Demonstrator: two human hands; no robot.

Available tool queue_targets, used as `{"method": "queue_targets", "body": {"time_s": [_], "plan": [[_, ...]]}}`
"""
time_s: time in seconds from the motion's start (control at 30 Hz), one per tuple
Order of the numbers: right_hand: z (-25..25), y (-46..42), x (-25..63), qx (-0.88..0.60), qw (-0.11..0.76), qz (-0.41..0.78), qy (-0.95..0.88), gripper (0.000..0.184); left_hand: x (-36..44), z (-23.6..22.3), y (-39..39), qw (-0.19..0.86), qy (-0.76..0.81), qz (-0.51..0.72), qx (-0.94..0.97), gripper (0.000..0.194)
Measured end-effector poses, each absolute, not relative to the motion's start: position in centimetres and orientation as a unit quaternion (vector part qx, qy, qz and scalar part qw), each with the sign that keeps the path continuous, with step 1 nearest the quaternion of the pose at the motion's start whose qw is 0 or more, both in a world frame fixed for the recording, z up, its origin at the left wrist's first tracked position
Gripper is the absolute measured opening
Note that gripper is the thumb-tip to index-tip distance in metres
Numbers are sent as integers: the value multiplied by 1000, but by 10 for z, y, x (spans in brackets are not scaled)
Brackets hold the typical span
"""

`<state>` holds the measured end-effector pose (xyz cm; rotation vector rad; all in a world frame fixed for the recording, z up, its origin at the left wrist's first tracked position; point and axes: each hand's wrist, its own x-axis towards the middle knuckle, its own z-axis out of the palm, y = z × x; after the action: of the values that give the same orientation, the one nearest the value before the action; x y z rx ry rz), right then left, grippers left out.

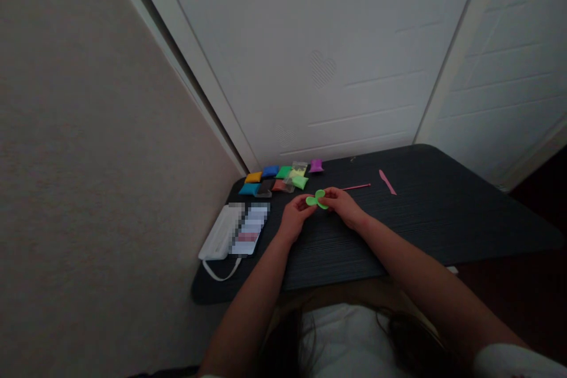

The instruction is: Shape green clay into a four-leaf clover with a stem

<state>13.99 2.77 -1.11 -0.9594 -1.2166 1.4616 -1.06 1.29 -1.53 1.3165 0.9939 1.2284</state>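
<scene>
Between my hands, above the dark table (330,248), is a bright green three-lobed piece (319,198) that looks like modelling clay. My left hand (296,212) pinches its left lobe between thumb and fingertips. On the other side my right hand (341,202) grips the right edge of the same piece. Just beyond my right hand lies a thin pink stick tool (358,187), partly hidden by the fingers. A pink plastic knife (387,182) rests farther to the right, touched by neither hand.
Several small coloured packets, among them an orange one (253,177) and a purple one (316,166), lie at the back left. A white flat device (219,236) with a cable (221,277) sits beside a phone (250,230) on the left. Behind the table stands a white panelled door (354,41).
</scene>
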Motion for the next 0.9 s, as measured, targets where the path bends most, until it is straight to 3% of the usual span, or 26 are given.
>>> {"method": "queue_targets", "body": {"time_s": [0.9], "plan": [[-11, 27, 140, -386, 484, 596, -512, 24, -10, -13, 12, 527, 423, 516, 527, 35]]}}
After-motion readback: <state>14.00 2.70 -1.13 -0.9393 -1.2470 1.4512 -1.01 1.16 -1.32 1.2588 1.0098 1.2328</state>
